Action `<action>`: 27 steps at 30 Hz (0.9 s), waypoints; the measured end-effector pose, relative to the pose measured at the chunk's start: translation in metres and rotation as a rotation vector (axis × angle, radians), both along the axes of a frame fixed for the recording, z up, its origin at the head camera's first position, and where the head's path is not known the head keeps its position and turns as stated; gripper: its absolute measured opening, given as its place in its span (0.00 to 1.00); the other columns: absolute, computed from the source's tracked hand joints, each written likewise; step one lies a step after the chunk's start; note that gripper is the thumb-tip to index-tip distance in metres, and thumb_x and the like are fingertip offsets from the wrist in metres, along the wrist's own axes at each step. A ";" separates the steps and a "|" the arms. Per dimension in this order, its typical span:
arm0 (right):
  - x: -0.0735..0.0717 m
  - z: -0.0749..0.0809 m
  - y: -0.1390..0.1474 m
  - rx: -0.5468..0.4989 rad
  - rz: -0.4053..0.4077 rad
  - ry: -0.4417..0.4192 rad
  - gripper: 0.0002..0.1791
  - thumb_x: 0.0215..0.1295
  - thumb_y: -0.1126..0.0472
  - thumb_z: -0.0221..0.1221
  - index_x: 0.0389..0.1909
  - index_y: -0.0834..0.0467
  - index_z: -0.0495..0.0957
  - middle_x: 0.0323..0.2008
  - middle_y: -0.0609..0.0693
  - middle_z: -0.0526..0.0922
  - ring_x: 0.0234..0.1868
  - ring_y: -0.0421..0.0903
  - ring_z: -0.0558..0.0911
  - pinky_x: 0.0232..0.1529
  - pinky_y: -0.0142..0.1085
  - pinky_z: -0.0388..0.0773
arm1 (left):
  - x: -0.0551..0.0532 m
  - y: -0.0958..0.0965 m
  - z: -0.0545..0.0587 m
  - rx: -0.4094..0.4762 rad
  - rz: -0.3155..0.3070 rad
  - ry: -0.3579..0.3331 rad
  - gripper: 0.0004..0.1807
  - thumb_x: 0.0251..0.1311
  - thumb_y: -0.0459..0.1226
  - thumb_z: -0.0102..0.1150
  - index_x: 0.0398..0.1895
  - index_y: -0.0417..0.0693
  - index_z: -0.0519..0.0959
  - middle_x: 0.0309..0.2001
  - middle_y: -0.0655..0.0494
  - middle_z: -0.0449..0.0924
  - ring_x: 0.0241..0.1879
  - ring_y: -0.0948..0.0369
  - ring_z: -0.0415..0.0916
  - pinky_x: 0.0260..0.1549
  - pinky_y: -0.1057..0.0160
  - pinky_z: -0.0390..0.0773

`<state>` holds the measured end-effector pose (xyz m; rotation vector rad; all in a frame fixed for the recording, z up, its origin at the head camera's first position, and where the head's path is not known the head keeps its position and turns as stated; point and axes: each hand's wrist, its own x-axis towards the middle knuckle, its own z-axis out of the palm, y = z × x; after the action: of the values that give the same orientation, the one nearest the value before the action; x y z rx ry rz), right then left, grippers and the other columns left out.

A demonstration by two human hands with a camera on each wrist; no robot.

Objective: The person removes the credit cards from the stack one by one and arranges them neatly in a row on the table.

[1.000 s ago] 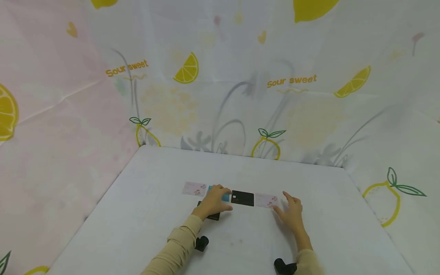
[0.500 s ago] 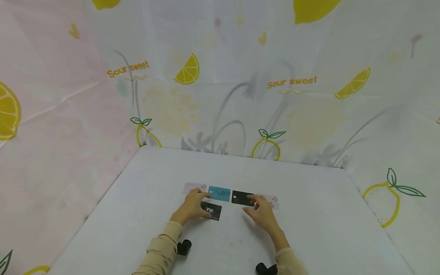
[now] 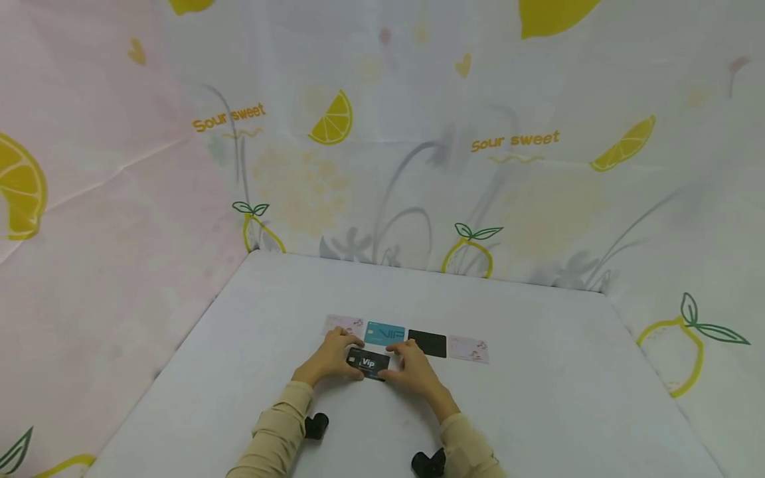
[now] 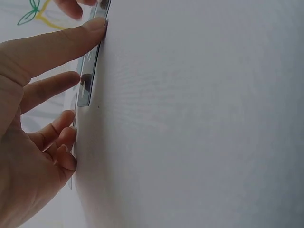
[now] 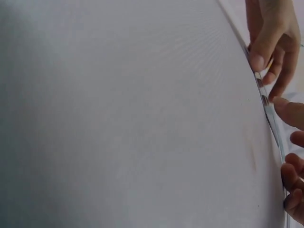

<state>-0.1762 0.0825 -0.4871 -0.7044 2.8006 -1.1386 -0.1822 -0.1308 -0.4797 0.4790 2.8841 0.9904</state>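
A black card lettered "Vip" (image 3: 368, 363) lies in front of a row of cards, between both hands. My left hand (image 3: 329, 359) pinches its left end, thumb on the near edge and index finger at the far edge. In the left wrist view the left thumb (image 4: 71, 43) presses along the near edge of the card (image 4: 86, 88). The right hand (image 3: 416, 370) is around the right end, thumb at the near corner, index finger just beyond the far corner. The right wrist view shows the right thumb (image 5: 289, 113) at the card's edge and the left hand (image 5: 270, 40) farther along.
Behind the black Vip card runs a row: a pink card (image 3: 344, 324), a blue VIP card (image 3: 385, 334), another black card (image 3: 427, 344) and a second pink card (image 3: 469, 349). They lie on a white table (image 3: 538, 398), with a lemon-print cloth (image 3: 382, 133) behind it.
The left hand has come from over the blue card to the black Vip card's left end. The right hand has moved left from the right pink card to the Vip card's right end.
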 end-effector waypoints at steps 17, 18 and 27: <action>0.001 0.006 -0.021 0.100 0.001 -0.039 0.29 0.44 0.55 0.73 0.44 0.66 0.74 0.42 0.56 0.72 0.39 0.49 0.73 0.45 0.45 0.74 | -0.003 0.002 0.001 0.023 0.000 -0.074 0.25 0.28 0.36 0.80 0.34 0.51 0.76 0.39 0.49 0.67 0.41 0.53 0.65 0.43 0.49 0.72; 0.001 0.006 -0.021 0.087 0.003 -0.038 0.28 0.44 0.55 0.73 0.44 0.66 0.74 0.42 0.56 0.72 0.40 0.49 0.73 0.46 0.46 0.74 | -0.003 0.002 0.002 0.025 0.000 -0.076 0.26 0.28 0.35 0.80 0.34 0.50 0.76 0.38 0.49 0.66 0.40 0.54 0.64 0.42 0.49 0.72; 0.003 0.002 -0.019 0.018 0.014 -0.049 0.33 0.44 0.57 0.73 0.50 0.67 0.72 0.48 0.58 0.75 0.50 0.55 0.74 0.54 0.49 0.71 | 0.000 0.002 0.001 0.063 -0.021 -0.017 0.27 0.27 0.34 0.80 0.35 0.45 0.74 0.36 0.51 0.73 0.38 0.56 0.70 0.42 0.52 0.73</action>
<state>-0.1735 0.0639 -0.4848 -0.6837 2.7576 -1.1118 -0.1821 -0.1290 -0.4791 0.5013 2.8338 1.0788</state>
